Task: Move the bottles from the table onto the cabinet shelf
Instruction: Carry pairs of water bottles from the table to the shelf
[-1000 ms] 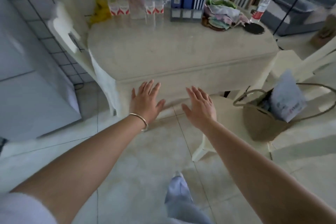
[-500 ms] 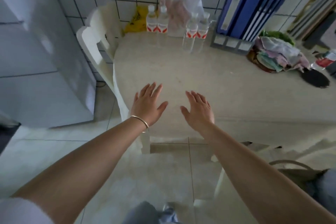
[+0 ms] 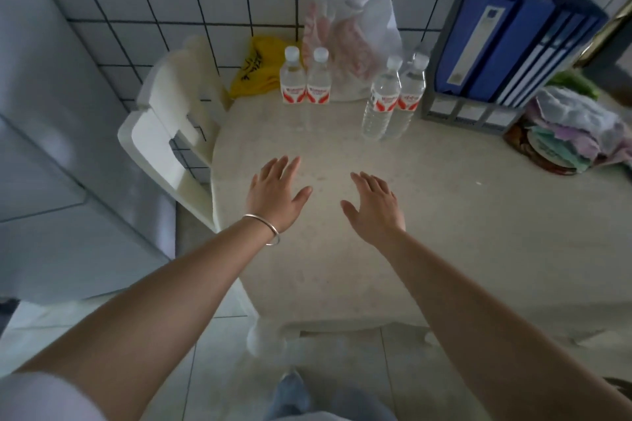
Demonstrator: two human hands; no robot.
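Several clear water bottles with red-and-white labels stand upright at the back of the beige table (image 3: 444, 222). One pair (image 3: 305, 79) stands left, by the wall. A second pair (image 3: 395, 96) stands a little nearer and to the right. My left hand (image 3: 275, 193), a silver bangle on its wrist, hovers over the table with fingers spread, well short of the left pair. My right hand (image 3: 374, 205) is also flat and open, below the right pair. Neither hand holds anything. No cabinet shelf is visible.
A white plastic chair (image 3: 164, 133) stands at the table's left end, beside a grey appliance (image 3: 51, 147). Behind the bottles lie a yellow bag (image 3: 254, 67) and a clear plastic bag (image 3: 349, 41). Blue binders in a grey rack (image 3: 506, 44) and a heap of cloths (image 3: 574, 133) fill the right back.
I have moved up to the table, and the view has tilted down onto it. Both open hands now reach over the tabletop, closer to the bottles.
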